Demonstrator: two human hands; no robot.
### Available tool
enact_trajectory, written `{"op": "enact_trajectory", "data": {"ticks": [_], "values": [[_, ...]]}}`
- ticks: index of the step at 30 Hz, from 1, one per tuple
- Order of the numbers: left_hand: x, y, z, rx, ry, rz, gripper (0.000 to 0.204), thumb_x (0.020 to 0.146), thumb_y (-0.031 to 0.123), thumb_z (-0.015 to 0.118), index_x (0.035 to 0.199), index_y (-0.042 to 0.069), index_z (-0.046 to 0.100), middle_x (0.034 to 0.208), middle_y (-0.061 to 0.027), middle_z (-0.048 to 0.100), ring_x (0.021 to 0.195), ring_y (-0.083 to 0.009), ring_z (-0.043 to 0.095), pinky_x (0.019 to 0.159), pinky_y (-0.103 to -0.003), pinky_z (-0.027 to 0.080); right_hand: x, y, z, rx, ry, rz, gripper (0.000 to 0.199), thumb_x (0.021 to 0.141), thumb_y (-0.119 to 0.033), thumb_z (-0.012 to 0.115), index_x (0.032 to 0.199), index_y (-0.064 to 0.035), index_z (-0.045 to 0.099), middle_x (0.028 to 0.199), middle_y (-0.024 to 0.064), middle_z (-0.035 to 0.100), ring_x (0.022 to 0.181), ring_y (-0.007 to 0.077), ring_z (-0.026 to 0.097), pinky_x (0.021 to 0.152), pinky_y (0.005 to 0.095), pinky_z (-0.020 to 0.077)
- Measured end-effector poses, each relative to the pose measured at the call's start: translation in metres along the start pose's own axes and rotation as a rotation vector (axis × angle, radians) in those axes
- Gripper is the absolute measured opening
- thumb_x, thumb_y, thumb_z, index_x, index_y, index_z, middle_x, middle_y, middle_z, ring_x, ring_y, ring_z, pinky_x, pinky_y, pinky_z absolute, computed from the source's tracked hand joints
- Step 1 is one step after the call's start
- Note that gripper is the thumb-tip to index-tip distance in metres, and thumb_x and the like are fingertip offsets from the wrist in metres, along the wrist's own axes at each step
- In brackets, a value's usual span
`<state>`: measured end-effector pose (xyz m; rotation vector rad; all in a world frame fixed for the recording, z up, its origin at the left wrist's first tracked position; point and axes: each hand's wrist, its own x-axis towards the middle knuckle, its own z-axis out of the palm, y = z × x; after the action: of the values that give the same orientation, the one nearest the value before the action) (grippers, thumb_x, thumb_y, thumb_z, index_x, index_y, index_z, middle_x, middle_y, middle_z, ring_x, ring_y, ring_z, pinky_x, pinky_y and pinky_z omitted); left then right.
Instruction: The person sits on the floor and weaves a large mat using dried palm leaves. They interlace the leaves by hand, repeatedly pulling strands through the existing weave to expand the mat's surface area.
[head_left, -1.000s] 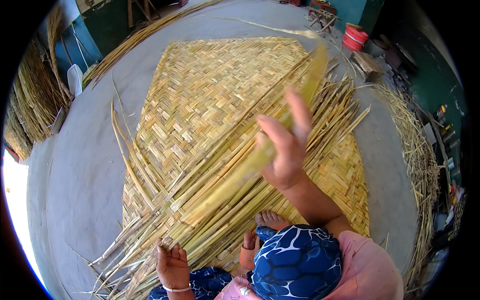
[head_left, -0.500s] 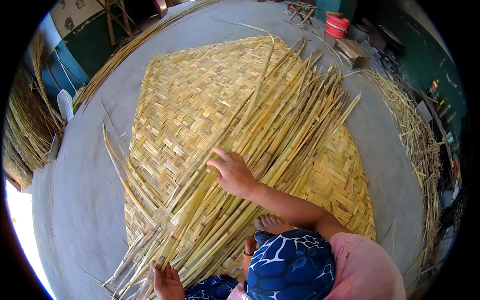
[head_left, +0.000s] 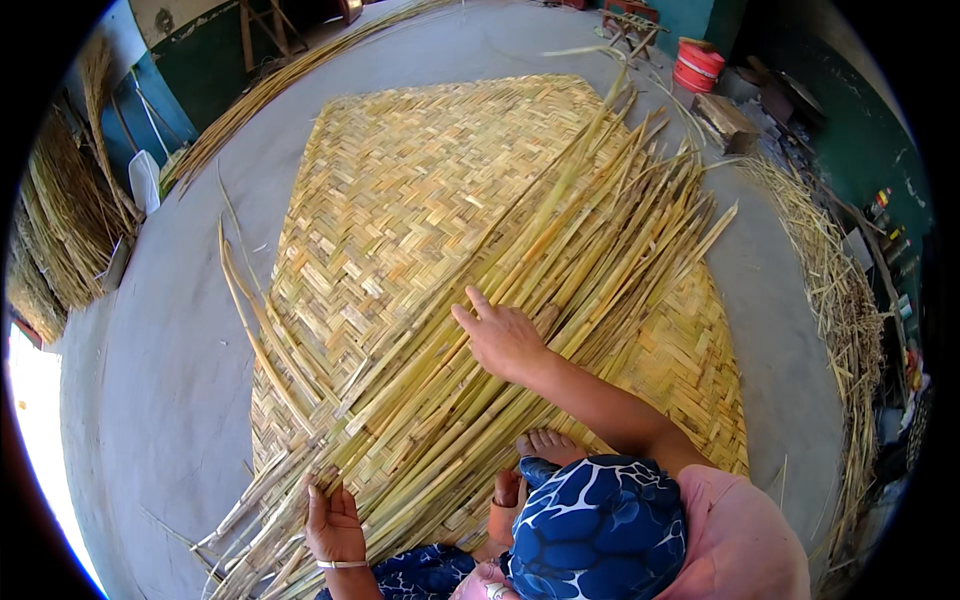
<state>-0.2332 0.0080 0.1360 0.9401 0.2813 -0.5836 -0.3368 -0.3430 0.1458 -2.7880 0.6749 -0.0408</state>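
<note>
A loose pile of long split reed strips [head_left: 590, 270] lies slantwise across a woven mat [head_left: 400, 190], running from lower left to upper right. At the lower left end, my left hand [head_left: 335, 528] has its thumb and fingers closed on the butt of a pale green reed strip [head_left: 395, 408]. Farther up the pile, my right hand [head_left: 500, 338] hovers over or rests lightly on the strips, index and middle fingers stretched out and apart. Whether it touches them I cannot tell. My bare foot [head_left: 553, 447] is by the near edge of the pile.
A few curved strips [head_left: 255, 325] lie off the mat's left edge. Reed scraps [head_left: 815, 270] line the right wall. A red bucket [head_left: 697, 66] and a wooden block [head_left: 726, 122] stand at the far right. Bundled stalks [head_left: 75, 205] lean at the left.
My right hand has slid up and to the right along the pile. My left hand has risen slightly with the strip end, and the long strip now lies closer along the pile.
</note>
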Motion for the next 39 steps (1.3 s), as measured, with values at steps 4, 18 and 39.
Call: {"op": "enact_trajectory", "data": {"ticks": [4,18,39], "values": [[0.014,0.008,-0.003,0.006,-0.052,0.003,0.031,0.091,0.018,0.057,0.12,0.007,0.055,0.112,-0.0076,0.062,0.1,-0.018,0.06,0.081,-0.031,0.048,0.002,-0.036,-0.002,-0.126,0.128,-0.184,0.043,0.082,-0.015,0.054,0.123,-0.005,0.051,0.119,0.0232,0.054,0.084,0.0303,0.061,0.076,0.0411,0.0487],[0.18,0.07,-0.032,0.184,-0.183,-0.012,0.033,0.092,0.027,0.056,0.118,0.006,0.051,0.112,-0.0069,0.059,0.104,-0.0196,0.059,0.088,-0.036,0.05,0.122,-0.111,0.058,0.166,-0.27,-0.601,0.02,0.088,-0.023,0.054,0.101,-0.0093,0.061,0.074,0.0195,0.061,0.07,0.0376,0.059,0.063,0.0455,0.0466],[0.357,0.035,-0.024,0.871,0.171,-0.047,0.019,0.077,0.012,0.068,0.094,0.002,0.064,0.07,-0.0046,0.061,0.054,-0.0157,0.056,0.048,-0.03,0.046,0.167,-0.153,0.176,1.279,-0.514,0.256,0.023,0.097,-0.016,0.042,0.112,0.001,0.044,0.09,0.0085,0.057,0.075,0.0151,0.062,0.061,0.0265,0.0527]]}}
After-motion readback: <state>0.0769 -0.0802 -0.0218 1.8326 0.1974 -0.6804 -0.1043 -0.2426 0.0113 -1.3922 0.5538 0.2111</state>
